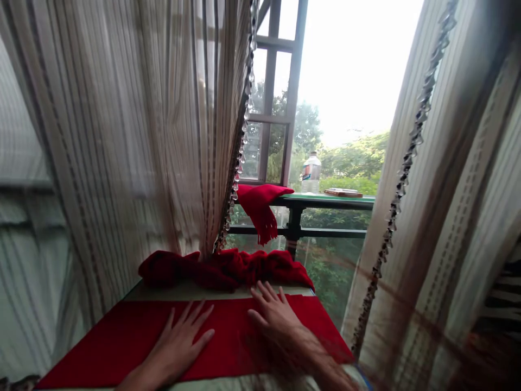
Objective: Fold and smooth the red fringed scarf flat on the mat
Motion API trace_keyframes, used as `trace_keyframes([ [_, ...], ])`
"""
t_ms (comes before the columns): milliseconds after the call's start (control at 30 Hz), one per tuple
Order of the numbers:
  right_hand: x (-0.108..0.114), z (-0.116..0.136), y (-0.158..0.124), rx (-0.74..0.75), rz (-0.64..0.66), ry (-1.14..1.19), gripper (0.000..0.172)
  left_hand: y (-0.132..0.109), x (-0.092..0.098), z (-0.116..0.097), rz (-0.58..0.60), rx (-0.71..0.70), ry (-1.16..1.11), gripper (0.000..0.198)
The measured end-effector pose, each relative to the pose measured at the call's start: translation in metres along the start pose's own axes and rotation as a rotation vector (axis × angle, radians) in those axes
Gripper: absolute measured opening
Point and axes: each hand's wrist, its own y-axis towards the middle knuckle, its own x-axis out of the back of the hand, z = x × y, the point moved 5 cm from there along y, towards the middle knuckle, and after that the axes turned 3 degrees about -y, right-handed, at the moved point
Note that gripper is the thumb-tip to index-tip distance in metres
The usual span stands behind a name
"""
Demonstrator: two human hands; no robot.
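Note:
A flat red cloth (228, 339) lies spread across a light-coloured table surface (163, 294). My left hand (181, 339) rests on its left part, palm down, with the fingers spread. Farther right, my right hand (274, 312) is also open, its fingers reaching to the cloth's far edge. Neither hand grips anything. Behind the flat piece, a heap of crumpled dark red cloth (228, 269) stretches along the back of the table. Some dark blur shows below my right hand, and I cannot make out what it is.
Striped sheer curtains hang on the left (163, 125) and right (459, 179). A red fringed scarf (260, 209) drapes over the window railing (334, 203). On the ledge stand a plastic bottle (311, 172) and a small flat object (343, 193). A window frame (268, 117) stands behind.

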Motion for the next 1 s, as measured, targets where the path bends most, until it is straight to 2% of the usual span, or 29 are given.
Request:
trace_keyframes([
  [100,0.006,-0.029,-0.015,-0.142,-0.03,-0.039,0.073,0.012,0.024,-0.019,0.122,0.035,-0.05,0.076],
  [133,0.005,-0.034,-0.019,-0.173,-0.033,-0.049,0.073,0.019,0.03,-0.032,0.154,0.04,-0.061,0.079],
  [233,-0.008,-0.037,-0.024,-0.229,-0.027,-0.071,0.07,0.046,0.04,-0.086,0.105,-0.079,-0.096,0.073],
  [300,-0.017,-0.036,-0.024,-0.259,-0.019,-0.083,0.067,0.06,0.028,-0.121,0.095,-0.131,-0.12,0.068],
  [367,-0.023,-0.034,-0.023,-0.277,-0.009,-0.093,0.065,0.065,0.011,-0.145,0.096,-0.142,-0.13,0.066],
  [467,-0.022,-0.032,-0.025,-0.271,-0.007,-0.103,0.064,0.059,-0.008,-0.15,0.09,-0.131,-0.132,0.064],
  [567,-0.019,-0.032,-0.029,-0.263,-0.016,-0.107,0.064,0.044,-0.009,-0.124,0.074,-0.115,-0.131,0.066],
  [667,-0.02,-0.033,-0.031,-0.269,-0.012,-0.109,0.063,0.026,0.001,-0.077,0.056,-0.068,-0.114,0.066],
  [867,-0.026,-0.038,-0.028,-0.288,-0.001,-0.121,0.062,-0.011,0.029,0.044,0.04,0.072,-0.046,0.068],
  [1000,-0.031,-0.042,-0.026,-0.284,-0.014,-0.116,0.062,-0.028,0.061,0.125,0.012,0.203,0.025,0.065],
])
